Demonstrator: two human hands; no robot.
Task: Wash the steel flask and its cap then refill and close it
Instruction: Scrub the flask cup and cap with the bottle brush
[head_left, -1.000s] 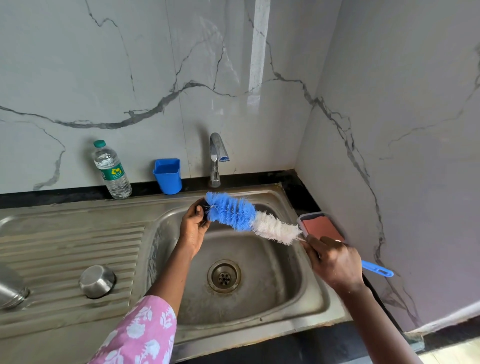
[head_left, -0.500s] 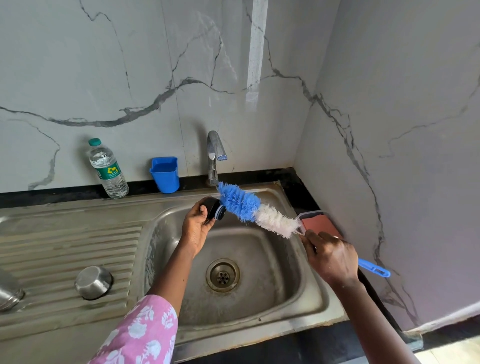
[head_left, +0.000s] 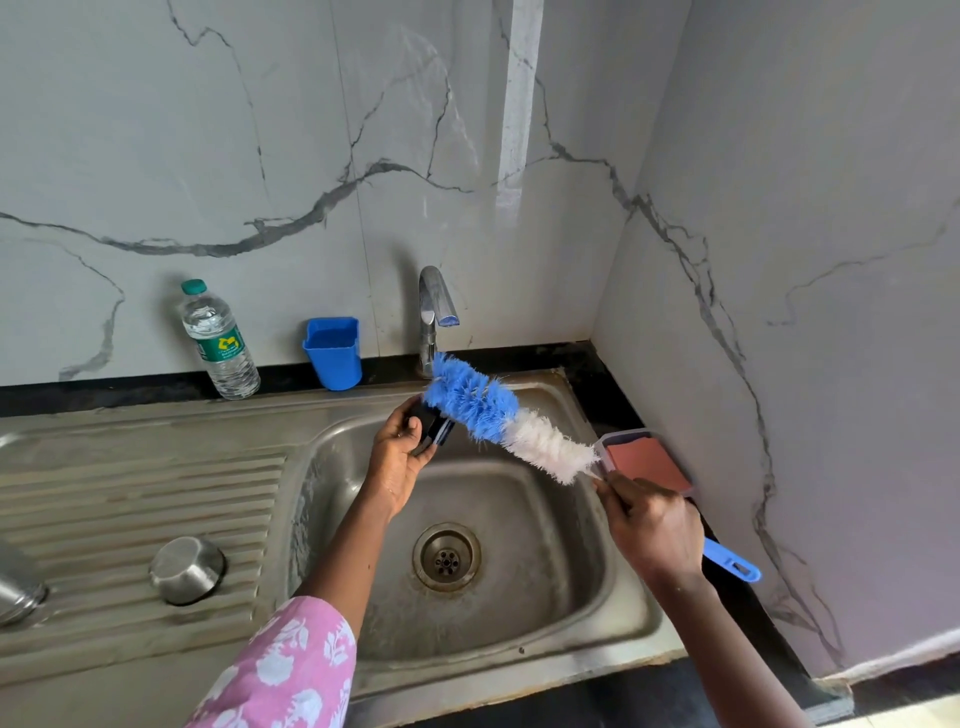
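Cap (head_left: 428, 423) scrubbed w/ brush (head_left: 470, 405) over sink (head_left: 571, 649).
L grip (head_left: 397, 457) curls round the small dark cap; R grip (head_left: 652, 525) wraps brush handle. Cap prob. light, stiff, wet-slippery: hold by rim.

Counting now: two hands up, the left hand (head_left: 397, 457) and the right hand (head_left: 652, 525). One bottle brush (head_left: 470, 405), one dark cap (head_left: 428, 428). One tap (head_left: 434, 312) at twelve o'clock, with one water bottle (head_left: 221, 345) and one blue cup (head_left: 332, 358) around eleven. One upturned steel bowl (head_left: 187, 569) at eight, and one steel flask (head_left: 15, 592) clipped by the edge at nine. One clear box (head_left: 644, 460) at three. One sink (head_left: 561, 587), one drain (head_left: 445, 557).
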